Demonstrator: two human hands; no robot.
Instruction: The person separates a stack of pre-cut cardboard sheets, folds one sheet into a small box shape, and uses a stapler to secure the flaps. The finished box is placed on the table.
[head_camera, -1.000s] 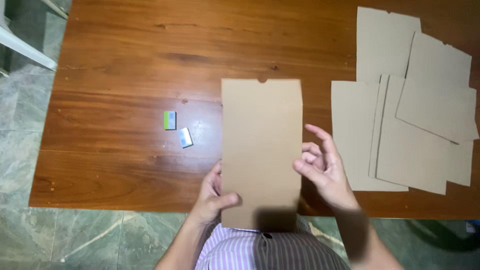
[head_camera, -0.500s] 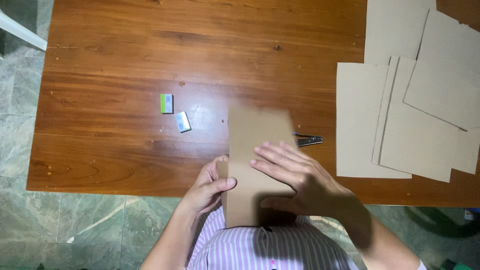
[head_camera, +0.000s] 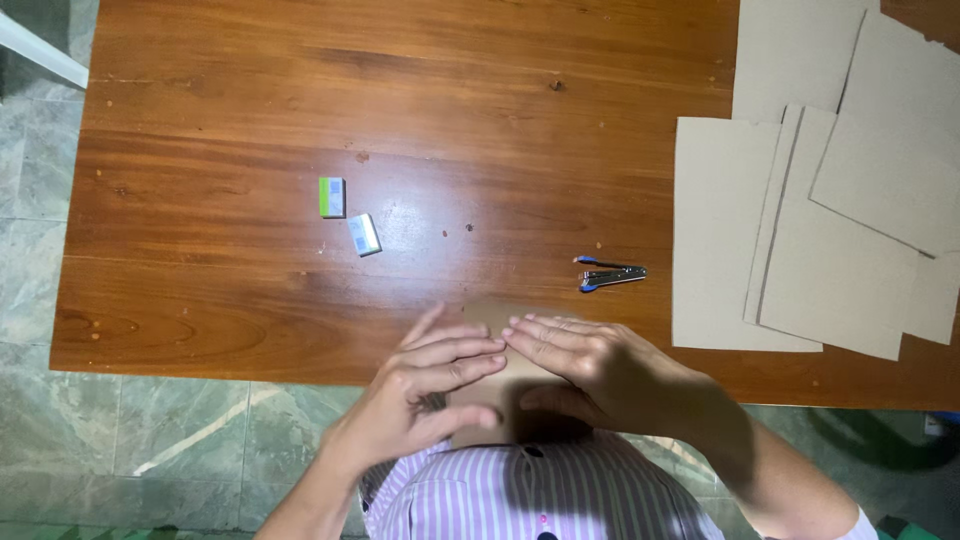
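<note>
At the near edge of the wooden table (head_camera: 400, 90), both my hands lie flat on a folded brown paper sheet (head_camera: 492, 402). My left hand (head_camera: 425, 385) covers its left part, fingers spread and pointing right. My right hand (head_camera: 590, 365) covers its right part, fingers pointing left, fingertips meeting those of the left hand. Only a small strip of the brown paper shows between and under the hands; the rest is hidden.
A small blue and silver stapler (head_camera: 610, 275) lies just beyond my right hand. Two small staple boxes, one green (head_camera: 331, 197) and one white-blue (head_camera: 364, 235), sit at left centre. Several brown paper sheets (head_camera: 830, 200) are stacked at the right.
The brown sheet, held up open a second ago, has been folded down toward me and is now pressed flat under both hands. The stapler behind it has come into view.
</note>
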